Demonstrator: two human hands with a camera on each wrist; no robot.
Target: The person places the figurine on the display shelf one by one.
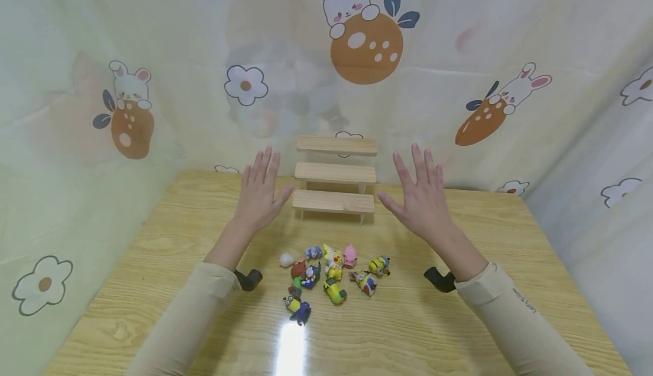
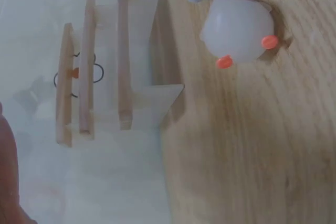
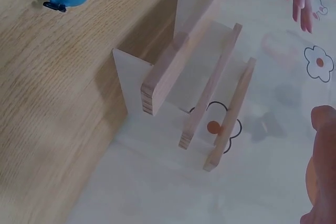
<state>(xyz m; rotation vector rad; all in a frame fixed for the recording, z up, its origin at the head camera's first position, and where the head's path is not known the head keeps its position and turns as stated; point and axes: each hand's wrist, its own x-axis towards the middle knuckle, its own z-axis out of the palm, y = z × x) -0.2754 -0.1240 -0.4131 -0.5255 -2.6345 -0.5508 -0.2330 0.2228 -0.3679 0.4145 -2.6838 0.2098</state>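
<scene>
I hold both hands, left (image 1: 260,191) and right (image 1: 420,197), spread and empty beside the stepped rack (image 1: 335,180) at frame centre; a careless sweep could scatter the figurines (image 1: 334,277) below.

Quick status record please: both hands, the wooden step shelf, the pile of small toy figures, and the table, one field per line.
left hand: open, fingers straight, raised above the table, holding nothing
right hand: open, fingers spread, raised, holding nothing
step shelf: three wooden tiers, all bare, standing at the back of the table between the hands
toy figures: loose cluster in front of the shelf, several lying on their sides
white round figure: at the cluster's left edge
table: light wood, glare patch near front
</scene>
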